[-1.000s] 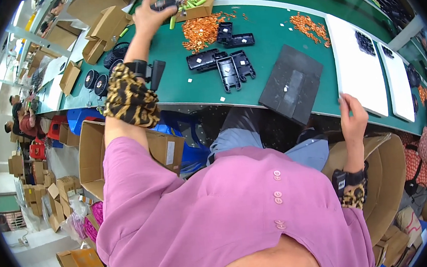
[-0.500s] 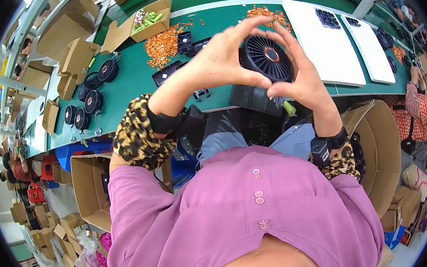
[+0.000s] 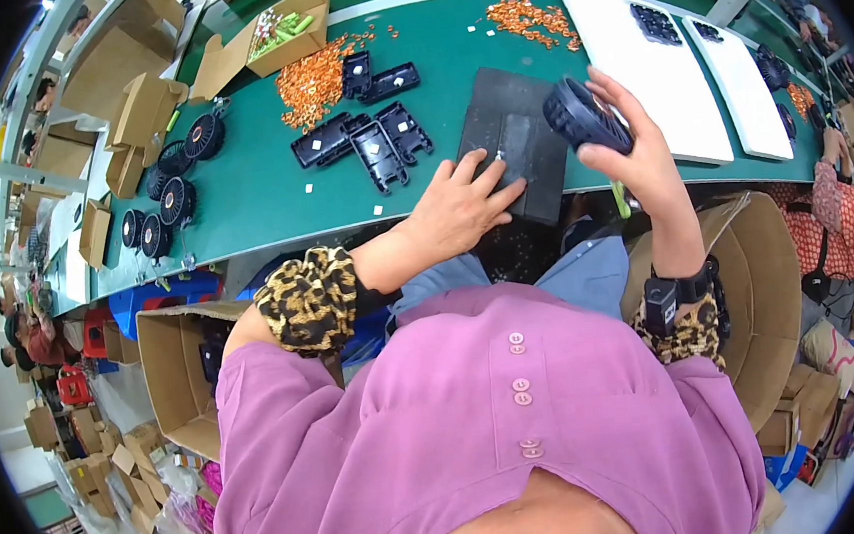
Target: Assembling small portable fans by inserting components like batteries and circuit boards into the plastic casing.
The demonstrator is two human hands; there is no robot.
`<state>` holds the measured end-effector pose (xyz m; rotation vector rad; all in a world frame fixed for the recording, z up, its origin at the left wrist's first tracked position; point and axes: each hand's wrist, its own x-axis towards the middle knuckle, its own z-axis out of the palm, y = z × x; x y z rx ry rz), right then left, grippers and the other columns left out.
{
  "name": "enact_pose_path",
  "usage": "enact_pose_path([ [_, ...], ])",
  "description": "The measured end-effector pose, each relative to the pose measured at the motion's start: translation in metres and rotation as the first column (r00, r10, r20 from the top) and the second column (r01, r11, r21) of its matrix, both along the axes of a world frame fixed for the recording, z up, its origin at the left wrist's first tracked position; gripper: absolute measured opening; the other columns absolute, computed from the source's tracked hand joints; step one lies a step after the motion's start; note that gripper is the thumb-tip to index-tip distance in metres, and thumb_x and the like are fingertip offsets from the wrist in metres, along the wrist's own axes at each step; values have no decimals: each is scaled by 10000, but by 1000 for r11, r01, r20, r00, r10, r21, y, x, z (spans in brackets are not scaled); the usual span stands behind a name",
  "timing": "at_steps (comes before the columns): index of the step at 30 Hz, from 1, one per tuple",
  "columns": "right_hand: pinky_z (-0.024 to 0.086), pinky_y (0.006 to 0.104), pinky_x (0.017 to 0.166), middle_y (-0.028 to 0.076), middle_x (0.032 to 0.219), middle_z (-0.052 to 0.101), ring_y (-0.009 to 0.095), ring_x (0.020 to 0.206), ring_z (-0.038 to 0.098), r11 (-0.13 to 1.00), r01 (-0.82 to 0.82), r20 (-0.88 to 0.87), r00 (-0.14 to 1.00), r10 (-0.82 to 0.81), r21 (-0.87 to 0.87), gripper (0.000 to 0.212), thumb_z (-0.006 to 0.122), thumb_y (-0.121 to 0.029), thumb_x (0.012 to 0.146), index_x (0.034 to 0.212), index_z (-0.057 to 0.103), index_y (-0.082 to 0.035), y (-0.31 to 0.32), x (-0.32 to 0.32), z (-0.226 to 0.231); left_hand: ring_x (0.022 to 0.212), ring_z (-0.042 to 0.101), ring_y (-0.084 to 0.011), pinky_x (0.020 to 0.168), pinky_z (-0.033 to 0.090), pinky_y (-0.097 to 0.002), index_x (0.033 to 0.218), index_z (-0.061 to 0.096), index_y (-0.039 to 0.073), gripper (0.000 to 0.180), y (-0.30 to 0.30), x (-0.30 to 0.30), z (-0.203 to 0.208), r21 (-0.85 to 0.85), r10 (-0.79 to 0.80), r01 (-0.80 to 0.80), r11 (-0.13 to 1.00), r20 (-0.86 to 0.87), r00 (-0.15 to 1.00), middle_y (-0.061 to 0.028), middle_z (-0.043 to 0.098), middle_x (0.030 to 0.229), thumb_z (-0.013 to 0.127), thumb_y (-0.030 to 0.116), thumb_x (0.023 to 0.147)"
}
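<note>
My right hand [image 3: 643, 150] is closed on a round black fan head [image 3: 581, 119], raised and tilted above the right side of a black block [image 3: 504, 95]. Below that hand hangs a green battery cell [image 3: 621, 198]. My left hand [image 3: 457, 207] lies over the block's near left part, its fingers spread and their tips on the block. A tiny light speck shows beside those fingertips, too small to name. Left of the block, several black plastic casing halves [image 3: 376, 156] lie on the green table [image 3: 272, 204], some with white squares on them.
Copper-coloured rings are heaped at the back [image 3: 310, 85]. An open carton [image 3: 312, 20] holds green battery cells. Several fan heads [image 3: 177, 201] lie at the left, and white foam boards [image 3: 649, 89] at the right. Cardboard boxes [image 3: 765, 291] flank me; a co-worker sits at the far right.
My left hand has let go of the fan head and come down onto the black block. My right hand has moved slightly right, still holding the fan head, now tilted.
</note>
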<state>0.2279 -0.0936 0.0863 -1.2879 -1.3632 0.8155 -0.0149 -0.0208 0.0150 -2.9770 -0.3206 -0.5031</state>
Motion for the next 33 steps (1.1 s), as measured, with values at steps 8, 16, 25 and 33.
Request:
enact_pose_path([
  [8, 408, 386, 1007, 179, 1276, 502, 319, 1173, 508, 956, 160, 483, 835, -264, 245, 823, 824, -305, 661, 1355, 448, -75, 78, -41, -41, 988, 512, -285, 782, 440, -378, 1137, 595, 151, 414, -9, 6, 11, -101, 249, -245, 964, 35, 968, -74, 556, 1092, 677, 346, 782],
  [16, 402, 482, 995, 199, 1401, 360, 406, 1247, 411, 979, 164, 677, 708, -201, 120, 898, 813, -432, 645, 1397, 400, -166, 88, -53, -58, 1245, 453, -269, 980, 392, -374, 1144, 594, 89, 407, 58, -77, 49, 88, 307, -295, 952, -215, 927, -53, 570, 1217, 544, -9, 752],
  [25, 457, 405, 940, 178, 1329, 460, 324, 1168, 498, 892, 133, 578, 718, -386, 431, 708, 774, -288, 739, 1346, 465, -92, 75, -54, -41, 1011, 565, -276, 858, 459, -367, 1081, 604, 70, 474, 61, -72, 63, -276, 361, -343, 898, 18, 932, -89, 585, 994, 768, 130, 640],
  [33, 528, 248, 647, 84, 980, 621, 105, 793, 616, 972, 3, -24, 1000, 3, 235, 394, 687, -32, 814, 1195, 593, -47, 55, -91, -29, 839, 654, -210, 717, 531, -330, 1149, 552, 33, 493, 17, -12, 55, -972, 491, 95, 216, 192, 850, -100, 641, 971, 744, 296, 779],
])
